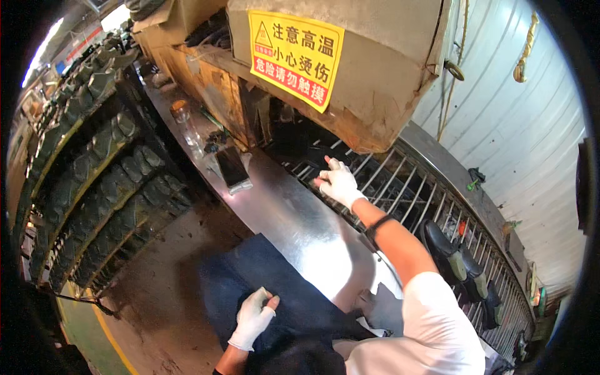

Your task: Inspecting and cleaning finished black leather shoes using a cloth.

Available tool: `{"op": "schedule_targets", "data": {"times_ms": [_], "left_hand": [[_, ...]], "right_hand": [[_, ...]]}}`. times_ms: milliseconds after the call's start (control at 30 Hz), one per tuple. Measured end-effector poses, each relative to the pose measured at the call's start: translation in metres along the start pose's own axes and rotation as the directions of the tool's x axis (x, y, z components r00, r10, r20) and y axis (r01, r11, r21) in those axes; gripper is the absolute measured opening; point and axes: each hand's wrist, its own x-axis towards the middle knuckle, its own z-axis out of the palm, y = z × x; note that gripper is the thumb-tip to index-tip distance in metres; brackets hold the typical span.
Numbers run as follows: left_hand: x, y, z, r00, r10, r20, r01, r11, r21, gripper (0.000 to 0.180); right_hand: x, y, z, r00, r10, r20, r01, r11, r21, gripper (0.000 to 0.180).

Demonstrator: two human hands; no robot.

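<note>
I'm standing in a factory workshop, a footwear production line by the look of it. In front of me a grimy boxy oven [350,69] with a yellow warning sign [295,55] sits over a conveyor of metal rods [400,184], and dark shoes [459,262] ride on it toward the right. A steel desk [300,219] runs along the conveyor's near edge. To my left, racks [94,169] are stacked with rows of treaded soles. The concrete floor [169,294] is stained, with a yellow line painted on it, and the wall behind is corrugated metal [506,125].

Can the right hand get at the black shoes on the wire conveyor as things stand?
Probably yes: the right hand already rests on the wire conveyor, and nothing stands between it and the black shoes, nearer the body.
</note>
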Motion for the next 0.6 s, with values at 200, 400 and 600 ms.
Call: {"op": "schedule_targets", "data": {"times_ms": [200, 400, 600], "left_hand": [[-0.017, -0.006, -0.004, 0.998, -0.027, -0.053, 0.024, 0.998, -0.051, 0.031], [-0.006, 0.001, 0.007, 0.989, 0.114, 0.096, -0.099, 0.984, -0.148, 0.035], [-0.022, 0.03, 0.002, 0.974, 0.225, -0.027, -0.225, 0.941, -0.255, 0.039]], "right_hand": [[0.04, -0.037, 0.047, 0.984, 0.113, 0.137, -0.082, 0.973, -0.216, 0.051], [-0.07, 0.043, -0.001, 0.991, -0.081, 0.107, 0.123, 0.873, -0.471, 0.045], [-0.151, -0.13, -0.154, 0.959, -0.153, 0.238, 0.184, 0.976, -0.114, 0.04]]}}
